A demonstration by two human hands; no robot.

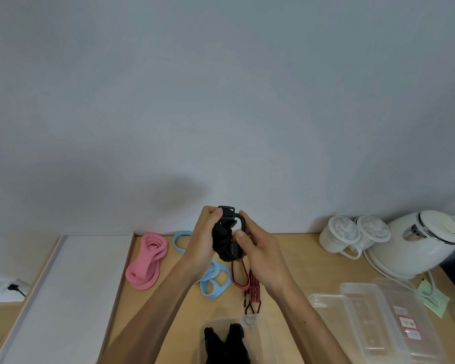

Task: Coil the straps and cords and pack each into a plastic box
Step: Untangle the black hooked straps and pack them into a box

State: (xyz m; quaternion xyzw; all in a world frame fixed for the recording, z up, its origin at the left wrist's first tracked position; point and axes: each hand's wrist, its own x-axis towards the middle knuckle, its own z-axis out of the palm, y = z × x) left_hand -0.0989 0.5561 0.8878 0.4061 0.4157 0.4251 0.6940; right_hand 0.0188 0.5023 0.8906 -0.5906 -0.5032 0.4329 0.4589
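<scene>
two hands hold one black strap bundle (225,245) in the air, above and beyond the open plastic box (261,334) that sits at the near edge of the table. the left hand (201,245) has its fingers curled round the bundle's left side. the right hand (259,249) grips the right side, thumb pressed on the front of the bundle, fingers wrapped behind it. a black buckle (227,212) sticks out at the top between the two hands. the bundle touches neither table nor box.

inside the open plastic box: a black strap (225,342), its lower part out of frame.

just beyond the box, on the wooden table (300,258): a red-and-black striped cord (252,287), with a red cord (241,278) just beside it on the left. beyond the box and to its left: light blue bands (213,283), partly hidden by the left forearm, then a pink strap (146,261) lying loosely looped. far left of the box: a white flat tray (71,285).

right of the box: a stack of clear boxes (384,324) with a clear lid (326,300) beside it. beyond those, by the wall: two lidded white cups (343,236) and a white kettle (428,245).
</scene>
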